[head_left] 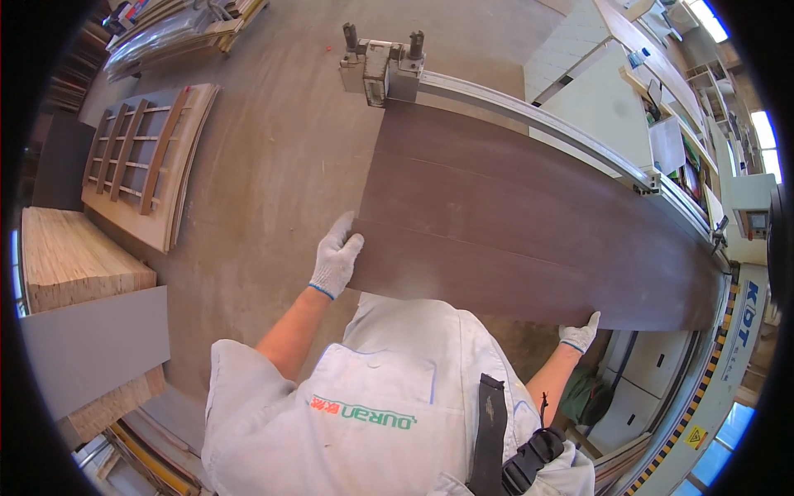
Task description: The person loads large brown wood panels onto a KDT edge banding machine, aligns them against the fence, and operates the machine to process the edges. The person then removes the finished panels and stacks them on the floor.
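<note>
Dark brown panels (496,215) lie side by side in front of me, with thin straight seams between them. My left hand (337,258), in a white knit glove with a blue cuff, grips the nearest panel at its left end. Its thumb is on top, and the fingers beneath are partly hidden. My right hand (581,332), gloved the same way, holds that panel's near edge farther right, thumb up and fingers under the board. At the far side, the panels reach a long metal rail (529,120) with a metal clamp-like block (378,73) at its left end.
At right stands a machine with a black-and-yellow striped edge (691,405). White cabinets (645,384) sit below the panels' right end. Stacked boards (83,256), a grey sheet (107,347) and a slatted wooden stack (149,165) stand at left. Wrapped boards (165,41) lie farther back.
</note>
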